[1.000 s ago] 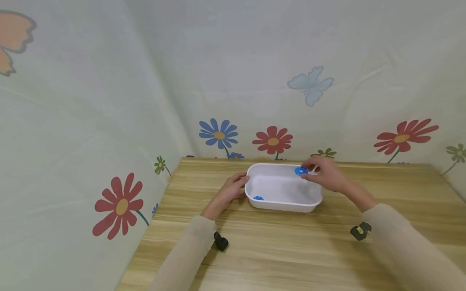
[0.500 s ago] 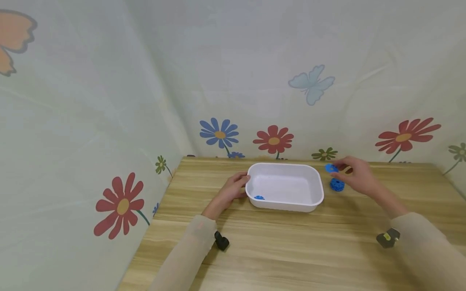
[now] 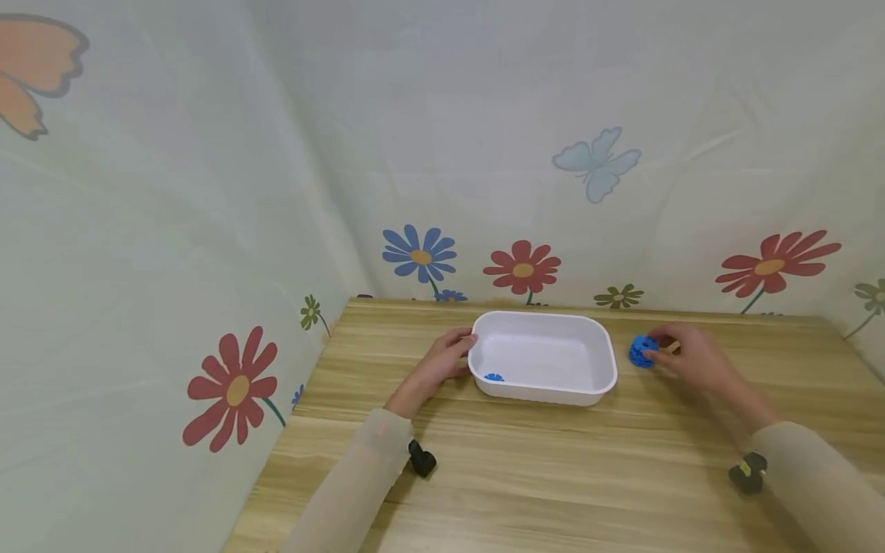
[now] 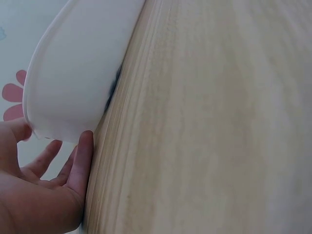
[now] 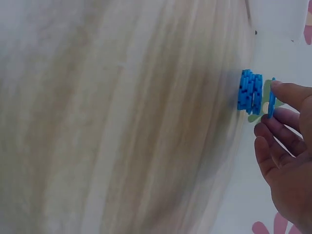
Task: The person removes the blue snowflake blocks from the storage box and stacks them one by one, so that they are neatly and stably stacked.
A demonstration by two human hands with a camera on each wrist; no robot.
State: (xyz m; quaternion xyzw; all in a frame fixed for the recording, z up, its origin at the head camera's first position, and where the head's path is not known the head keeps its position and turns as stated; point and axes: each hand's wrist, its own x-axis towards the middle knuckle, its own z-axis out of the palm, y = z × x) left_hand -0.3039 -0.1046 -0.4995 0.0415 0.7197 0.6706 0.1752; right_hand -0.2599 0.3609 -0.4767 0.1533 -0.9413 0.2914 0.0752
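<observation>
My left hand (image 3: 441,359) grips the left end of a white plastic tray (image 3: 546,393), thumb over the rim and fingers against the outer wall. Inside the tray, a blue notched disc (image 3: 494,377) shows in the near left corner, partly hidden by the front wall. To the tray's right, my right hand (image 3: 698,358) pinches another blue disc (image 5: 272,98) between thumb and fingers. That disc hangs flat just above a short stack of blue discs (image 5: 249,92) on the table, with a narrow gap between them in the right wrist view.
The wood-grain table (image 3: 553,476) runs back to a curtain (image 3: 470,138) printed with flowers and butterflies. More curtain closes off the left side. Each sleeve carries a black wrist camera, the left one (image 3: 422,459) and the right one (image 3: 749,472).
My right hand has carried the blue disc from over the tray's right side out to the right, then down close over the stack. My left hand has stayed on the tray.
</observation>
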